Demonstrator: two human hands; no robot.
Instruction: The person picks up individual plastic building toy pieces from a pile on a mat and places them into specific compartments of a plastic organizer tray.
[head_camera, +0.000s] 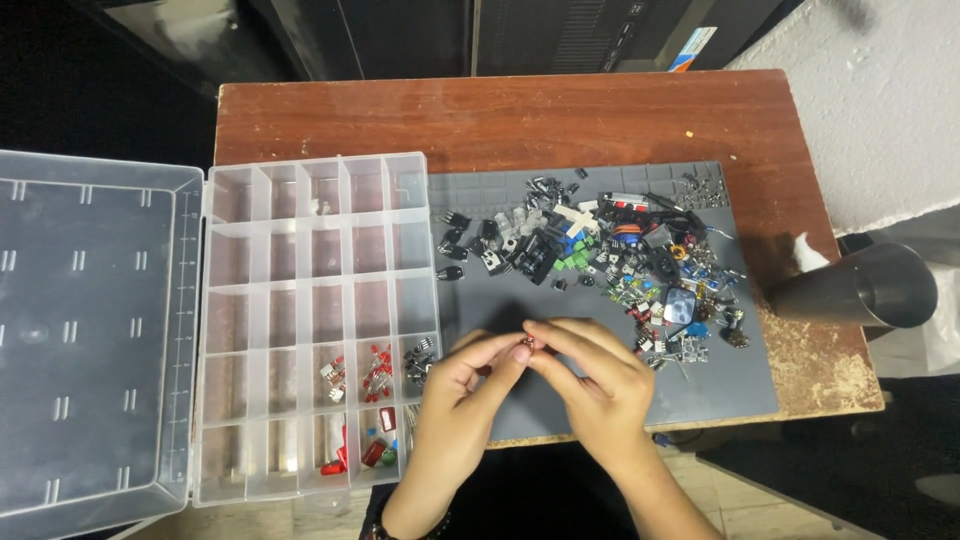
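From my head view, my left hand (455, 385) and right hand (590, 375) meet just in front of the grey mat (600, 400), fingers pinched shut on one small red component (527, 343). I judge it best kept low over the mat in case it slips. Left of the mat, the clear compartment box (318, 320) lies open: red LEDs (377, 372) and a few other parts fill its near compartments, the far ones look bare.

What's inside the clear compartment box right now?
The compartment box is mostly empty cells. Near-right cells hold red LEDs, dark parts, other small red pieces. The left hand hides its corner.
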